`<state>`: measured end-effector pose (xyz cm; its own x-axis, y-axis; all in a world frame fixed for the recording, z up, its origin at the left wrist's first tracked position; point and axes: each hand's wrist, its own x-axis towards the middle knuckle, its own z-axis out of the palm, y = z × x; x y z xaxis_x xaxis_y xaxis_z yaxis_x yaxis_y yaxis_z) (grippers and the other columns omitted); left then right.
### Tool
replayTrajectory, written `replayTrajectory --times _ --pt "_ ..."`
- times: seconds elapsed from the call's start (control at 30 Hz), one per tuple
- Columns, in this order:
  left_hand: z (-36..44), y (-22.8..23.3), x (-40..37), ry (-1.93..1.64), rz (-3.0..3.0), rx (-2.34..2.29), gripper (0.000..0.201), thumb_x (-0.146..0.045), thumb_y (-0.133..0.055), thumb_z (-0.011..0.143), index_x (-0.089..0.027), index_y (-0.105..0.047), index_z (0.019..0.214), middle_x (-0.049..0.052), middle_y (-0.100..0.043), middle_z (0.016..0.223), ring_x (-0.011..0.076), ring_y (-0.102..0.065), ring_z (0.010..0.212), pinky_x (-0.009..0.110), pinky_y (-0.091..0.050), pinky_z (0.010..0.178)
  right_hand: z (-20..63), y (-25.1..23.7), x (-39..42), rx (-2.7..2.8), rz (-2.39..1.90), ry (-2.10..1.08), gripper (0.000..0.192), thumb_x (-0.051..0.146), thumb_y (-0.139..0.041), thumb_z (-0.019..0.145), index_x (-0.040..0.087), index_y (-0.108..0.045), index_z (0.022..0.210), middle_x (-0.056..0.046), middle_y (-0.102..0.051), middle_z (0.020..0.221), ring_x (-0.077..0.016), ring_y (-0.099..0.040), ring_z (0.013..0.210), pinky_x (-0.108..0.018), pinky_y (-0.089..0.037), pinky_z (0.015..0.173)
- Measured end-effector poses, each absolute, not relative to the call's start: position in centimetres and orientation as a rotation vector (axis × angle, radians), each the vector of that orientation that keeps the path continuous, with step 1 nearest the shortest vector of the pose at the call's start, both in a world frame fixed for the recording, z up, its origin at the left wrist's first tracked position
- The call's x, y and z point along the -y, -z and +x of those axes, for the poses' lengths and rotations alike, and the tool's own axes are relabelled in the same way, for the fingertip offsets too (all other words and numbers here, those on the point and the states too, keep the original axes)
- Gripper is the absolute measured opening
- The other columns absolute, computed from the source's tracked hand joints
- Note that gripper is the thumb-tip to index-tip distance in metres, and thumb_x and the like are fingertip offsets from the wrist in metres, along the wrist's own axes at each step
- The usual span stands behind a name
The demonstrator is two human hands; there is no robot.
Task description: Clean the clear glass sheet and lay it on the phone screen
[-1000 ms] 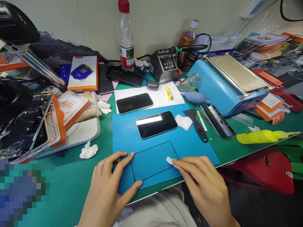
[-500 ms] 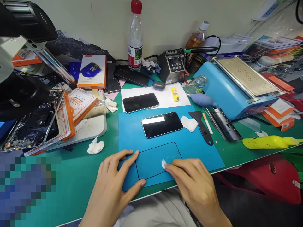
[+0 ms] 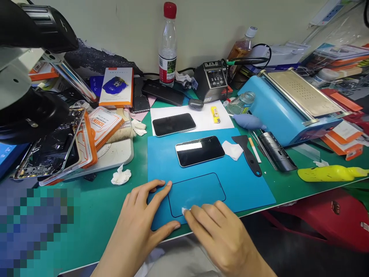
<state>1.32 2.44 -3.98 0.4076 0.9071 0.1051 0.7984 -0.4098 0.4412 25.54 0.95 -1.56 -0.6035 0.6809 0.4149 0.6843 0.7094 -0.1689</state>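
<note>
A clear phone screen glass (image 3: 198, 190) with a thin black border lies flat on the blue mat (image 3: 161, 161). My left hand (image 3: 147, 215) rests at its left end, thumb and fingers spread, fingertips at the edge. Between the fingertips of my right hand (image 3: 216, 231) is a small white wipe (image 3: 184, 211), pressed on the glass near its front left corner. Just behind the glass lies a black phone (image 3: 200, 152) with light reflected in its screen. To that phone's right sit a folded white tissue (image 3: 232, 150) and a black plastic scraper (image 3: 248, 156).
A second phone (image 3: 174, 124) lies on white paper (image 3: 201, 115). On the right are a blue machine (image 3: 271, 107), a dust blower (image 3: 249, 122) and a yellow bottle (image 3: 328, 174). Boxes (image 3: 105, 123), an opened device (image 3: 52, 144) and crumpled tissue (image 3: 121, 176) occupy the left.
My right hand has slid the wipe leftward across the glass, toward its front left corner. The left hand stays at the glass's left end. The whole view has shifted slightly.
</note>
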Motion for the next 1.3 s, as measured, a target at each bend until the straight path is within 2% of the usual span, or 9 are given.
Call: replayTrajectory --times 0.3,0.47,0.93,1.3 --pt "1.7 4.1 -2.3 -0.519 2.35 -1.522 0.058 -0.04 -0.069 0.103 -0.032 -0.049 0.157 0.009 -0.06 0.145 0.0328 -0.06 0.124 0.047 -0.049 0.097 31.4 1.4 -0.7 2.46 -1.212 0.201 0.031 -0.007 -0.054 0.102 0.005 -0.072 0.124 -0.012 -0.078 0.103 -0.0209 -0.058 0.091 -0.039 -0.043 0.077" --pt "2.1 4.2 -2.2 -0.58 2.368 -1.54 0.051 -0.036 -0.064 0.106 -0.031 -0.052 0.155 0.009 -0.062 0.142 0.0319 -0.06 0.122 0.046 -0.047 0.096 32.2 1.6 -0.4 2.382 -1.318 0.267 0.03 -0.006 -0.065 0.097 0.008 -0.073 0.123 -0.01 -0.077 0.1 -0.0208 -0.056 0.089 -0.038 -0.043 0.077" --pt "2.1 4.4 -2.3 -0.556 2.343 -1.549 0.053 -0.037 -0.066 0.104 -0.038 -0.051 0.154 0.007 -0.063 0.143 0.0318 -0.062 0.122 0.048 -0.052 0.095 31.2 2.1 -3.5 2.249 -1.485 0.297 0.017 0.004 -0.068 0.101 0.016 -0.077 0.109 -0.006 -0.075 0.096 -0.0184 -0.057 0.085 -0.034 -0.044 0.075" --pt "1.9 4.7 -2.2 -0.547 2.317 -1.563 0.053 -0.037 -0.066 0.103 -0.04 -0.05 0.154 0.008 -0.061 0.144 0.0334 -0.061 0.121 0.052 -0.05 0.097 28.6 1.9 -2.6 2.233 -1.477 0.169 0.018 0.008 -0.062 0.105 0.018 -0.076 0.113 -0.004 -0.074 0.093 -0.0158 -0.058 0.08 -0.033 -0.047 0.071"
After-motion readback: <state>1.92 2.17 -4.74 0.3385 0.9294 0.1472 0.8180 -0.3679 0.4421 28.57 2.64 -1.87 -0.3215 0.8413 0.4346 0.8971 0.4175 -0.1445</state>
